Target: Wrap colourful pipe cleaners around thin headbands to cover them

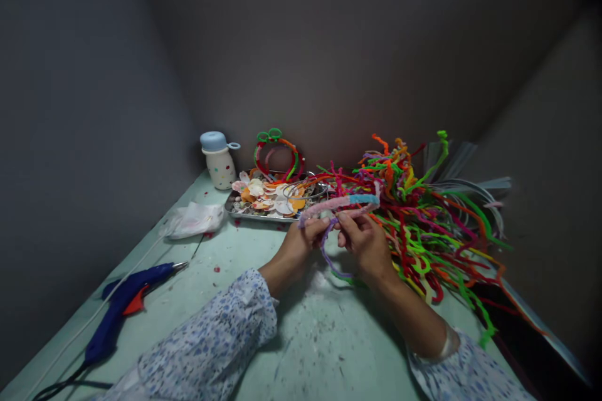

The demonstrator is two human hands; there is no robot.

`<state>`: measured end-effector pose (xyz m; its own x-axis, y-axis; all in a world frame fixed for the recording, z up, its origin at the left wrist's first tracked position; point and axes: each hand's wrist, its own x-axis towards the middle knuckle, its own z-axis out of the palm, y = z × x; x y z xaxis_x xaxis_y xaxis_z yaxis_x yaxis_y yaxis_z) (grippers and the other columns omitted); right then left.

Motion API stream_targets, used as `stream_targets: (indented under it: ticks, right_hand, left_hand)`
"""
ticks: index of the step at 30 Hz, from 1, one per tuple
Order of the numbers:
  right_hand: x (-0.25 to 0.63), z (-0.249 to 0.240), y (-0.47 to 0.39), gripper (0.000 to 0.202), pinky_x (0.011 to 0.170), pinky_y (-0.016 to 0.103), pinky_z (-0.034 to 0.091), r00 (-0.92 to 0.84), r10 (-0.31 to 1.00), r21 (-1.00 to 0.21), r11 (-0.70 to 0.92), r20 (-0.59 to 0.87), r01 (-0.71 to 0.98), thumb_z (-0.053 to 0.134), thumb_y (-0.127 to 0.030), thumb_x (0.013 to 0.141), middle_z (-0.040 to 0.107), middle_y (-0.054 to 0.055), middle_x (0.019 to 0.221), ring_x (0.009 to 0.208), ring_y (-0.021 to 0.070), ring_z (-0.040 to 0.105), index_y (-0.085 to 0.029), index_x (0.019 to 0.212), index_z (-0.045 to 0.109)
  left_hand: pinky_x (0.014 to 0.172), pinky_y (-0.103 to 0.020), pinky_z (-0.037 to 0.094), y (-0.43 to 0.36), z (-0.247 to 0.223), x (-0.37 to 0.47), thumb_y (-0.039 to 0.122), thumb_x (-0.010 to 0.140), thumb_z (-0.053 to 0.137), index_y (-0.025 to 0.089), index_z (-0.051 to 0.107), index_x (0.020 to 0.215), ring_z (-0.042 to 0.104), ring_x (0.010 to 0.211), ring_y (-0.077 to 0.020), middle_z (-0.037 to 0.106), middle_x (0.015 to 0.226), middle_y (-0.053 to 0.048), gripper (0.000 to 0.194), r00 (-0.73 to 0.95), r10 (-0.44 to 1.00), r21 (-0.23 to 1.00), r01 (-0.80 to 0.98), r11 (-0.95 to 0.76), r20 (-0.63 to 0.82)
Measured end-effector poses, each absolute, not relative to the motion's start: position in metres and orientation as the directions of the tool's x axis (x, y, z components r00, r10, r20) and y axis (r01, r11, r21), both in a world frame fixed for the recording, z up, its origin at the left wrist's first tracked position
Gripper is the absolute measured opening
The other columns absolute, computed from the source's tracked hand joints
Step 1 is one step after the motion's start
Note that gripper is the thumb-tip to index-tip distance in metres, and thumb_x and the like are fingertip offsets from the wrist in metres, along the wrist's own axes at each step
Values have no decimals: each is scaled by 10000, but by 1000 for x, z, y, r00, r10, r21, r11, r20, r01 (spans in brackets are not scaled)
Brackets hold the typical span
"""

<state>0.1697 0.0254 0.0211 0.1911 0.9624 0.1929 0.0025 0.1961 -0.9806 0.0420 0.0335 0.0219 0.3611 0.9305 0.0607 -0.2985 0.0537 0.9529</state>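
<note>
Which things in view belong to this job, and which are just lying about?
Likely the job:
pink and blue fuzzy band between left hand and right hand
heaped multicoloured fuzzy stems
blue plastic glue gun with red trigger, perhaps

Apparently lying about:
white spotted bottle with blue lid
crumpled white plastic packet

Two hands (300, 243) (370, 245), one glue gun (117, 310)

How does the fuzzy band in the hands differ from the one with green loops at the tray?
Colour: the held band shows pink and blue; the looped band shows red, green and orange.
Trim: two green loops top the looped band; the held band shows none.
Pose: the looped band stands upright at the tray; the held band lies nearly level between left hand and right hand.
Both look fuzzy.
</note>
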Motion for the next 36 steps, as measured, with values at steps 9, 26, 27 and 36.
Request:
stream_targets:
  ticks: [9,26,27,36]
  right_hand:
    - [167,20,26,257,419,228,288,195,964,-979,196,183,-48,629,-431,787,550,-38,511,416,96,423,-182,727,604]
    - [171,17,30,296,385,228,272,164,978,-981,148,127,-124,619,-452,780,528,-38,466,375,95,411,-179,667,597]
    - [170,17,30,297,386,229,270,162,980,-982,139,117,-129,619,-454,777,520,-42,456,370,94,402,-181,662,593]
    - [171,13,30,306,399,238,286,166,975,-984,160,145,-83,613,-466,789,509,-50,435,372,99,399,-188,661,597]
  left_hand:
    - [604,-251,378,34,23,40,352,803,558,125,690,725,519,620,-135,636,668,-68,275,417,908,932,-343,117,40]
    - [744,-271,448,44,7,39,257,723,688,162,641,860,593,810,-161,648,863,-41,173,218,951,970,-158,-186,218]
    - [755,-276,452,44,6,39,275,719,702,160,647,855,597,814,-163,652,864,-46,186,211,951,967,-160,-197,228]
    - [648,-267,440,42,8,38,349,729,709,137,680,812,589,711,-156,662,767,-47,230,151,961,973,-61,-225,231]
